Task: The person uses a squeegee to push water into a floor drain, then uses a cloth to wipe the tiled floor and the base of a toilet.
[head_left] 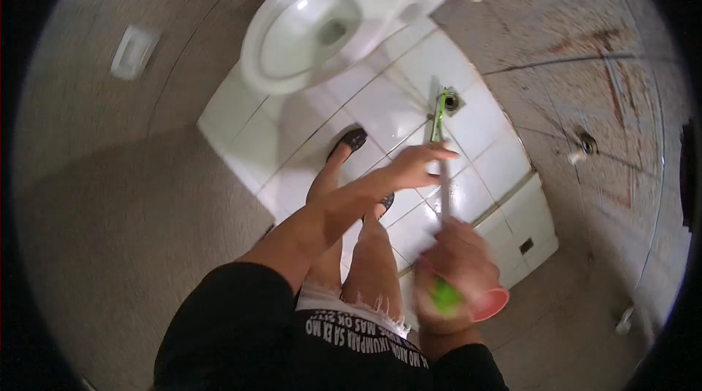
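A long grey pole [445,193] slants down to the wet tiled floor, with a narrow green head [441,114] at its far end beside the floor drain [452,103]. My left hand [418,166] is bent around the pole's middle, fingers reaching across it. Nearer to me, my right hand [462,259] is closed on the pole and smeared by motion. Close against that hand are a bright green part [444,297] and a red, round-rimmed thing [491,305]; blur hides their kind and how they are held.
A white toilet [256,47] stands at the far side. Rough grey walls surround the tiles; the right one bears a tap [585,144]. A white soap dish [134,52] is on the left wall. A second small drain [526,246] lies right, beyond a low tiled ledge [512,197].
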Demonstrator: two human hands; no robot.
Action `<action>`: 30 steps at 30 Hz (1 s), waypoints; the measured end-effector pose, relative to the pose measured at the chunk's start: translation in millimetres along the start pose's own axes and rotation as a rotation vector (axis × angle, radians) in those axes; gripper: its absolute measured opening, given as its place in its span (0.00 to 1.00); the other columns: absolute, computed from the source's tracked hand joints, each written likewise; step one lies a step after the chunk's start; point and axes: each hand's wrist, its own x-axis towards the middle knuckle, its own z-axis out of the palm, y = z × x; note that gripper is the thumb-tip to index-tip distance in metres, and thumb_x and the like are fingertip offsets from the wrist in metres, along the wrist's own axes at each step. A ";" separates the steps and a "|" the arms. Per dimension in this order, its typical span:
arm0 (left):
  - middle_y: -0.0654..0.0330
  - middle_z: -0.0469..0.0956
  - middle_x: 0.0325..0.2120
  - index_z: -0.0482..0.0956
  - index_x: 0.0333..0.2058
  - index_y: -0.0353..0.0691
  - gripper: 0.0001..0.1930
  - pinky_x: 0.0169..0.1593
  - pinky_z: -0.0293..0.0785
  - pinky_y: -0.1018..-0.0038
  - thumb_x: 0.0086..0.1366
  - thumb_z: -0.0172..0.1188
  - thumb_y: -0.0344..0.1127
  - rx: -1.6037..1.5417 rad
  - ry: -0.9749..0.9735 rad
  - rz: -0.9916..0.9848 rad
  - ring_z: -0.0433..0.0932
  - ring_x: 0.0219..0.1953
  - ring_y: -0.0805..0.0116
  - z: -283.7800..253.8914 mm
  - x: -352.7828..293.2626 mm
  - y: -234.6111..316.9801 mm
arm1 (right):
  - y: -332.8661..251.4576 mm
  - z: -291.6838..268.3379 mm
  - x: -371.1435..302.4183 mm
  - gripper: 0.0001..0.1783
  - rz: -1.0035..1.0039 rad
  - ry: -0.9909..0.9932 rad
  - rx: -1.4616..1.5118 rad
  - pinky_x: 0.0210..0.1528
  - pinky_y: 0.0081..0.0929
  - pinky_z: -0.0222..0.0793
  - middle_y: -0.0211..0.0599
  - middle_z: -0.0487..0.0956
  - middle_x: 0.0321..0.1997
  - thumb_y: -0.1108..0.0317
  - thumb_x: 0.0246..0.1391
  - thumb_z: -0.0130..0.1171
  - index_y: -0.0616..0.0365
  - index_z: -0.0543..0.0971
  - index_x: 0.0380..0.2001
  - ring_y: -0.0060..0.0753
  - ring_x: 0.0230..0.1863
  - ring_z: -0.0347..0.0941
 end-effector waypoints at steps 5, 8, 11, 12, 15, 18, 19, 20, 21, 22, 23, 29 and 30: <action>0.59 0.75 0.29 0.71 0.28 0.43 0.10 0.35 0.73 0.64 0.47 0.61 0.36 0.183 0.337 0.054 0.76 0.33 0.58 47.2 -54.4 52.4 | -2.5 -98.3 -36.3 0.10 -0.196 0.004 0.497 0.22 0.24 0.57 0.26 0.70 0.14 0.63 0.44 0.55 0.51 0.69 0.15 0.26 0.19 0.64; 0.58 0.74 0.26 0.71 0.29 0.45 0.10 0.33 0.73 0.60 0.47 0.60 0.36 0.277 0.305 -0.288 0.76 0.31 0.55 25.9 -126.9 42.2 | 9.3 -68.8 -51.6 0.07 -0.125 -0.032 0.656 0.24 0.26 0.58 0.30 0.70 0.16 0.66 0.40 0.57 0.53 0.71 0.17 0.31 0.21 0.65; 0.58 0.75 0.25 0.73 0.25 0.46 0.10 0.32 0.72 0.62 0.43 0.62 0.37 0.207 0.420 -0.485 0.76 0.31 0.56 10.0 -221.1 -45.1 | 17.2 21.6 -69.0 0.06 0.093 -0.222 0.580 0.28 0.31 0.63 0.37 0.73 0.23 0.71 0.37 0.60 0.56 0.73 0.20 0.40 0.26 0.69; 0.58 0.76 0.25 0.74 0.24 0.45 0.11 0.32 0.72 0.63 0.42 0.63 0.39 0.494 0.363 -0.662 0.77 0.31 0.56 1.9 -249.1 -70.2 | 20.1 59.1 -80.4 0.06 0.148 -0.334 0.617 0.29 0.33 0.65 0.39 0.73 0.25 0.72 0.36 0.61 0.57 0.74 0.21 0.43 0.28 0.71; 0.57 0.76 0.25 0.74 0.29 0.42 0.12 0.33 0.72 0.64 0.46 0.65 0.36 0.506 0.395 -0.866 0.76 0.28 0.54 -10.7 -334.0 -166.0 | 32.9 165.8 -142.5 0.03 0.245 -0.652 0.856 0.44 0.35 0.62 0.34 0.75 0.26 0.75 0.42 0.60 0.56 0.75 0.23 0.38 0.32 0.71; 0.53 0.74 0.25 0.74 0.27 0.40 0.11 0.38 0.71 0.63 0.49 0.64 0.38 0.391 0.571 -0.777 0.74 0.33 0.53 -2.1 -409.7 -231.8 | 34.3 198.3 -181.7 0.06 0.192 -0.978 0.816 0.54 0.34 0.51 0.30 0.73 0.27 0.75 0.43 0.59 0.53 0.73 0.26 0.33 0.36 0.70; 0.53 0.74 0.25 0.74 0.28 0.40 0.10 0.40 0.71 0.63 0.50 0.63 0.38 0.520 0.492 -0.751 0.74 0.35 0.54 10.1 -386.7 -232.2 | 43.3 183.7 -184.3 0.04 0.225 -0.741 0.734 0.51 0.35 0.53 0.30 0.73 0.26 0.70 0.44 0.59 0.53 0.73 0.23 0.32 0.34 0.70; 0.54 0.75 0.26 0.75 0.28 0.40 0.10 0.42 0.70 0.63 0.51 0.62 0.38 0.528 0.473 -0.644 0.74 0.36 0.54 14.5 -368.8 -231.3 | 56.0 158.4 -180.0 0.04 0.330 -0.686 0.781 0.50 0.37 0.55 0.32 0.74 0.27 0.70 0.44 0.59 0.55 0.73 0.24 0.32 0.33 0.70; 0.55 0.75 0.27 0.75 0.27 0.39 0.09 0.45 0.69 0.63 0.52 0.60 0.38 0.529 0.452 -0.527 0.74 0.37 0.54 30.5 -335.2 -226.6 | 71.9 130.0 -174.3 0.05 0.435 -0.619 0.817 0.48 0.38 0.58 0.34 0.75 0.28 0.70 0.43 0.59 0.57 0.74 0.25 0.33 0.33 0.71; 0.54 0.76 0.27 0.75 0.25 0.40 0.08 0.48 0.67 0.62 0.54 0.57 0.38 0.225 0.596 -0.579 0.74 0.39 0.54 68.2 -255.9 -190.3 | 101.2 89.9 -171.3 0.06 0.553 -0.523 0.793 0.47 0.40 0.60 0.35 0.76 0.29 0.70 0.43 0.59 0.59 0.75 0.26 0.33 0.33 0.72; 0.54 0.77 0.27 0.75 0.23 0.40 0.07 0.46 0.69 0.62 0.55 0.54 0.36 0.283 0.473 -0.552 0.75 0.37 0.53 77.0 -224.2 -175.8 | 109.3 49.5 -147.6 0.05 0.422 -0.498 0.720 0.46 0.39 0.62 0.38 0.76 0.26 0.72 0.43 0.58 0.60 0.74 0.25 0.34 0.28 0.72; 0.47 0.76 0.28 0.73 0.30 0.40 0.07 0.37 0.71 0.54 0.60 0.52 0.36 0.013 0.327 -0.505 0.76 0.34 0.46 113.6 -27.5 -5.4 | 73.1 -108.4 -41.7 0.17 0.257 -0.182 0.451 0.42 0.32 0.54 0.29 0.65 0.08 0.68 0.46 0.49 0.54 0.63 0.07 0.27 0.14 0.65; 0.46 0.76 0.28 0.73 0.29 0.40 0.09 0.36 0.72 0.54 0.60 0.53 0.39 0.007 0.354 -0.452 0.76 0.33 0.46 123.1 -11.2 2.6 | 68.6 -120.5 -38.0 0.17 0.259 -0.165 0.416 0.41 0.32 0.54 0.28 0.63 0.08 0.68 0.46 0.48 0.53 0.61 0.07 0.27 0.13 0.65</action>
